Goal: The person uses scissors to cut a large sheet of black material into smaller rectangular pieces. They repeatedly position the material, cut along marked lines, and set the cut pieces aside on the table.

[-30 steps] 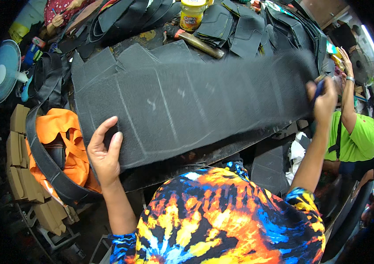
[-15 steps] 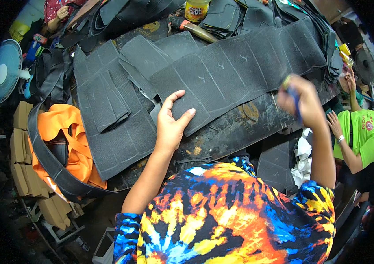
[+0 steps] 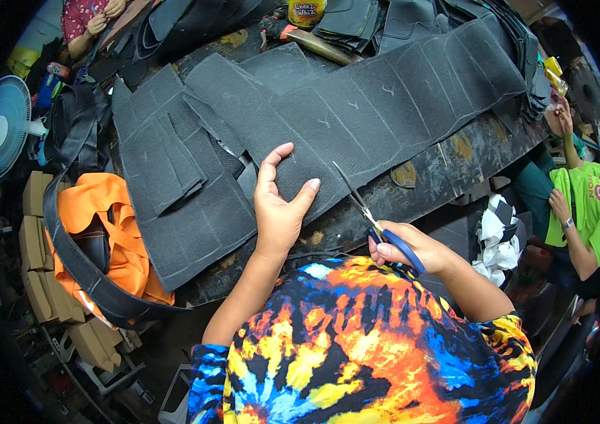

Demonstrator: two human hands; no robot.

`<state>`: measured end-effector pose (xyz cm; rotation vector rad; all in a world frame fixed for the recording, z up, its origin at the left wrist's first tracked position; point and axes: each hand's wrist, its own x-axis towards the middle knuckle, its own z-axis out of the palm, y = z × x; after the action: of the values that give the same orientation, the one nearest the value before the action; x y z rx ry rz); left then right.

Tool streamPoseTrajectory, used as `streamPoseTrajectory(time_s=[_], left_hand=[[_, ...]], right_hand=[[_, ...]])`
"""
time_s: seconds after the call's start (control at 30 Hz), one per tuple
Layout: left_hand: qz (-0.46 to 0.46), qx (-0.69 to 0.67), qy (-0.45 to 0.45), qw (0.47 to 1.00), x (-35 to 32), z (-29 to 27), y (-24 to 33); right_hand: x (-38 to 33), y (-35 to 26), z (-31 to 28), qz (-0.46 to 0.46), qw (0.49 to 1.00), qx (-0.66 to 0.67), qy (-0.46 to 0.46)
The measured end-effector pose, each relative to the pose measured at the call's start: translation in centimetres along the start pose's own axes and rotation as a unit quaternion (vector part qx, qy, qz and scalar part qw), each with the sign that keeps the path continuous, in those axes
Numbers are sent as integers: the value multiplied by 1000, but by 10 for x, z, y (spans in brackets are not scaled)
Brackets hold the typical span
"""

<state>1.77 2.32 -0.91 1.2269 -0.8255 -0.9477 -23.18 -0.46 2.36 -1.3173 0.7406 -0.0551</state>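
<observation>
A long strip of dark grey fabric (image 3: 385, 106) marked with chalk lines lies across a worn black worktable (image 3: 455, 159). My left hand (image 3: 279, 201) rests flat on the near edge of the fabric, fingers spread. My right hand (image 3: 413, 247) grips blue-handled scissors (image 3: 374, 222), blades pointing up toward the fabric's lower edge, close to my left thumb. Cut grey pieces (image 3: 166, 169) lie stacked to the left.
An orange bag with a black strap (image 3: 102, 240) sits at the table's left end beside a blue fan (image 3: 3, 127). A yellow jar (image 3: 307, 10) and folded dark fabric stand at the back. A person in a green shirt (image 3: 586, 205) sits at right; another person's hands (image 3: 98, 18) at upper left.
The fabric has slid left and its left part now lies folded. My left hand moved right to the fabric's near edge. My right hand came from the far right end down to the near edge with the scissors.
</observation>
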Motion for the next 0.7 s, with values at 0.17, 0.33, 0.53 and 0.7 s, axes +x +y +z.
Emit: streamPoseTrajectory(time_s=[0.17,0.33,0.53,0.7], left_hand=[[-1,-4,-10,1000,0,-1,-1],[-4,-14,-6,1000,-4,2,2],[33,-42,36,998,10,-9,8],[15,-14,-8,1000,9,-24,9]], right_hand=[[2,-7,3,21,999,-29,7],[1,-6,12,69,995,51,56],[-3,-7,10,76,992,95,36],[22,-22,4,38,996,81,-11]])
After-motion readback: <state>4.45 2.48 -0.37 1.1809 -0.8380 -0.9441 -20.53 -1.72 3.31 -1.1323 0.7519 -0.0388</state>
